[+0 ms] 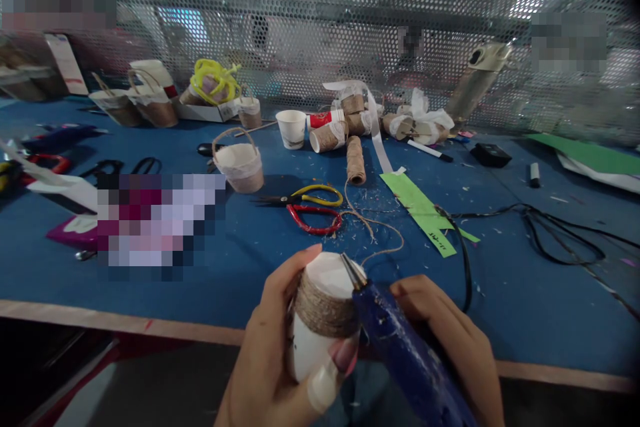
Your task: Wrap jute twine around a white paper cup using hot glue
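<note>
My left hand point(273, 353) is wrapped round a white paper cup point(313, 347), its thumb taped in white. Brown twine point(327, 307) is wound in close rows about the cup's upper part. In my right hand point(445, 333) is a blue glue gun point(400, 347), its metal nozzle at the cup's near-right upper rim; whether the two touch I cannot tell. A loose strand of twine runs from behind the cup to a twine spool point(356, 160) on the table. Scissors point(315, 207) with one yellow and one red handle lie beyond the cup.
On the blue table point(525, 307) stand a small handled basket point(239, 163), a white cup point(291, 128) and several twine-covered cups. Green paper strips point(420, 213) and a black cable point(545, 240) lie to the right. A perforated metal screen point(320, 33) closes off the back.
</note>
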Action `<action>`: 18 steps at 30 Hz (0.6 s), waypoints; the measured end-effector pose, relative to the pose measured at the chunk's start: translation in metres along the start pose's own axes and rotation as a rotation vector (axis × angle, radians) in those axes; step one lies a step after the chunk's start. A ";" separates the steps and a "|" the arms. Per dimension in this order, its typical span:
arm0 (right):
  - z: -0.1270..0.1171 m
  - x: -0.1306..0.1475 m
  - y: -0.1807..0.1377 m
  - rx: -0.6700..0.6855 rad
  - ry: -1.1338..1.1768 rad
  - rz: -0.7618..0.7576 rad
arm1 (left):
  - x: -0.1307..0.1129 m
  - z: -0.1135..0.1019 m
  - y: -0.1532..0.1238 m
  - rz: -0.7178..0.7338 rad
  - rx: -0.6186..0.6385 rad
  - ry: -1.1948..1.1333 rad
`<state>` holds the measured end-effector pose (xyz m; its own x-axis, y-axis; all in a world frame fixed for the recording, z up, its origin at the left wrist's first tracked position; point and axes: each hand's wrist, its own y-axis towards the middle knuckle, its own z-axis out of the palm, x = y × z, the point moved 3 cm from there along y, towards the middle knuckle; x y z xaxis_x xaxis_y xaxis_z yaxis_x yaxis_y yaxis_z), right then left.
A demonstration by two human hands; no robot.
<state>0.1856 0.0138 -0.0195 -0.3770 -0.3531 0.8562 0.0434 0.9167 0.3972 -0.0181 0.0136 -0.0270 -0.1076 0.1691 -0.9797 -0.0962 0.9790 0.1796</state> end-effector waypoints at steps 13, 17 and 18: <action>0.000 0.007 0.003 0.019 -0.125 -0.275 | 0.006 0.001 -0.001 0.090 0.020 0.021; 0.000 0.014 -0.001 0.072 -0.126 -0.240 | 0.006 0.002 -0.001 0.145 0.040 0.010; 0.000 0.016 -0.002 0.076 -0.128 -0.225 | 0.006 0.002 -0.001 0.150 0.040 0.015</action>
<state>0.1801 0.0065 -0.0068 -0.4833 -0.5277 0.6985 -0.1221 0.8307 0.5431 -0.0164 0.0138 -0.0328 -0.1330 0.3127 -0.9405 -0.0381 0.9466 0.3201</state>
